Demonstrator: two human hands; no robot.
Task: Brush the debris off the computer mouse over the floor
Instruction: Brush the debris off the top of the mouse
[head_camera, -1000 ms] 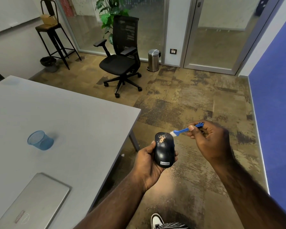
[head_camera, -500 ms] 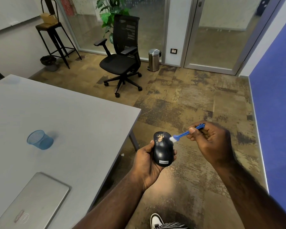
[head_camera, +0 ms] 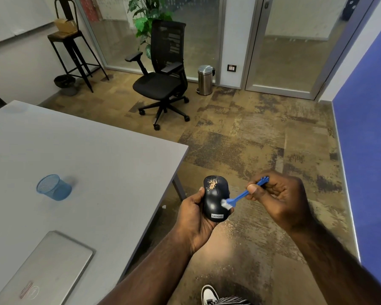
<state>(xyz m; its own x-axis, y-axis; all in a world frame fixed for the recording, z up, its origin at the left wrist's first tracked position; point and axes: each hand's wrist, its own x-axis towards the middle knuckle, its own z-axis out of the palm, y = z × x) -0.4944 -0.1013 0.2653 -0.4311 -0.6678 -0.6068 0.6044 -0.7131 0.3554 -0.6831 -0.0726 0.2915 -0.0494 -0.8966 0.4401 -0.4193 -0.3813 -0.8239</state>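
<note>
- Black plastic computer mouse [head_camera: 216,199] sits cradled in the left hand [head_camera: 194,219], held out over the floor [head_camera: 262,137] just past the corner of the desk [head_camera: 92,159], Lenovo label facing the camera.
- Left grip is curled round the mouse body, thumb along its left flank, fingers wrapping underneath.
- Tan debris [head_camera: 211,184] is scattered across the front of the mouse, near the scroll wheel.
- Right hand [head_camera: 277,199] pinches a small blue brush [head_camera: 244,194] between thumb and fingers; that grip is clamped on the handle.
- White bristles touch the right side of the mouse, lower down than the debris patch and apart from it.
- Pale specks lie on the floor beneath the hands.
- On the desk: a blue mesh cup [head_camera: 53,187] and, nearer the camera, a closed silver laptop [head_camera: 46,269].
- Farther back, a black office chair [head_camera: 163,75], a steel bin [head_camera: 205,79] and a tall stool [head_camera: 73,47] carrying a cardboard box.
- One white shoe [head_camera: 209,294] peeks in at the bottom edge.
</note>
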